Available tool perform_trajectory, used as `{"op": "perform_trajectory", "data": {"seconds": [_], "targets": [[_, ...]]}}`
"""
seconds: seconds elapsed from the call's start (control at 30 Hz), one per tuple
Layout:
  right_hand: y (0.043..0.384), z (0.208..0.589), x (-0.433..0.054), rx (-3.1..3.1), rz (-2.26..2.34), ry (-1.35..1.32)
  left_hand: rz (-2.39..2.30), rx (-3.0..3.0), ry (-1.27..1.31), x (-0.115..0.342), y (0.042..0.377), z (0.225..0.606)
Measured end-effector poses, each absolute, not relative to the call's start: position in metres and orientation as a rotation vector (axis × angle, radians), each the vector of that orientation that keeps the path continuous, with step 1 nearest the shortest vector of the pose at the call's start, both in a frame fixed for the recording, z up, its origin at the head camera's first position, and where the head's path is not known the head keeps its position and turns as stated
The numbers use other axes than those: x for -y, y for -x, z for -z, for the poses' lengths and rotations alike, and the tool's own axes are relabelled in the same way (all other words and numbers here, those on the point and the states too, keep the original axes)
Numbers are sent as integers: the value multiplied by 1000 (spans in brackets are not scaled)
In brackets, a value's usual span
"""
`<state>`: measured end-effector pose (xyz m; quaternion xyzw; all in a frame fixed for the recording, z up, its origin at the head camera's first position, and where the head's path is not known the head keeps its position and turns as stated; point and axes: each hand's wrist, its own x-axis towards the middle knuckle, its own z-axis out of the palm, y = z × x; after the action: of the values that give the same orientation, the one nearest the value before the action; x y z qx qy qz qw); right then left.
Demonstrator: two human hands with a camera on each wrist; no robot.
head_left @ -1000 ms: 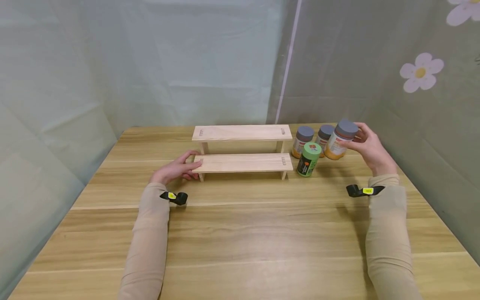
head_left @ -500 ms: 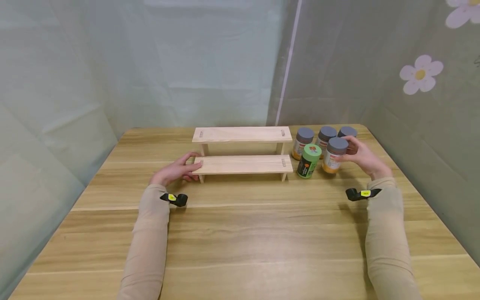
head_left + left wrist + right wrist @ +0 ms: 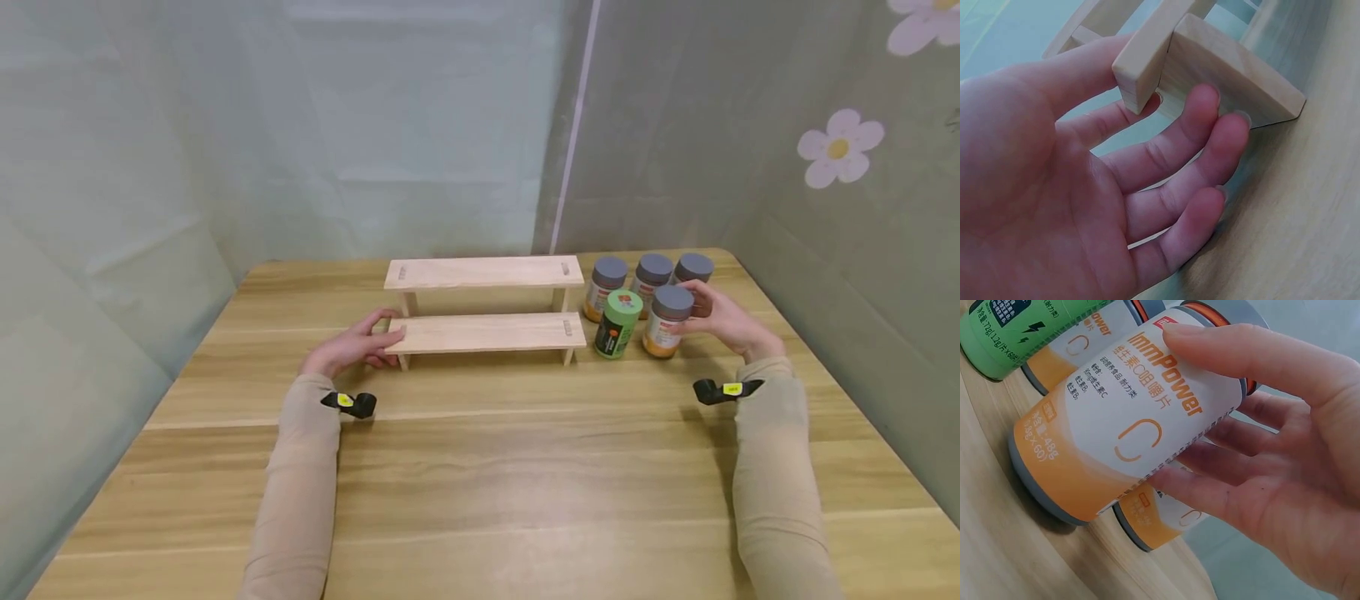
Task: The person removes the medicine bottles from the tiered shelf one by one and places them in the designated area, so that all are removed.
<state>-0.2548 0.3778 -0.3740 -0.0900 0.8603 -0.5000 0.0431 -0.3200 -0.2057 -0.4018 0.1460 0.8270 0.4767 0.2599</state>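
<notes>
Wooden worktop (image 3: pixel 480 467) hemmed by pale curtains, one with flowers.
The right hand (image 3: pixel 720 321) grips a grey-capped orange jar (image 3: pixel 666 322), upright on the worktop beside a green jar (image 3: pixel 618 322). The left hand (image 3: pixel 352 346), fingers relaxed, touches the end of the two-step wooden shelf (image 3: pixel 486 332), which runs left to right.

Left hand (image 3: pixel 1085 187) open, palm up, filling frame from 9 to 6 o'clock. Straight fingers (image 3: pixel 1200 112) touching end of wooden shelf board (image 3: pixel 1141 62) and its leg (image 3: pixel 1229 75) at 1 o'clock. Wood-grain surface (image 3: pixel 1310 206) at 4 o'clock.
</notes>
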Motion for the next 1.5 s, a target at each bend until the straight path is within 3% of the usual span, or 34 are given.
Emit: {"op": "perform_trajectory", "data": {"seconds": [0.77,1.13,1.5], "targets": [[258,378,-379,-2552,1485,465,-1325,-2234,-381,211,323,406],[241,352,-381,-2584,1593,583,-1256,-2325,-399,206,316,394],[236,311,-329,-3086,1273,197,-1546,-2692,-411,190,314,356]]}}
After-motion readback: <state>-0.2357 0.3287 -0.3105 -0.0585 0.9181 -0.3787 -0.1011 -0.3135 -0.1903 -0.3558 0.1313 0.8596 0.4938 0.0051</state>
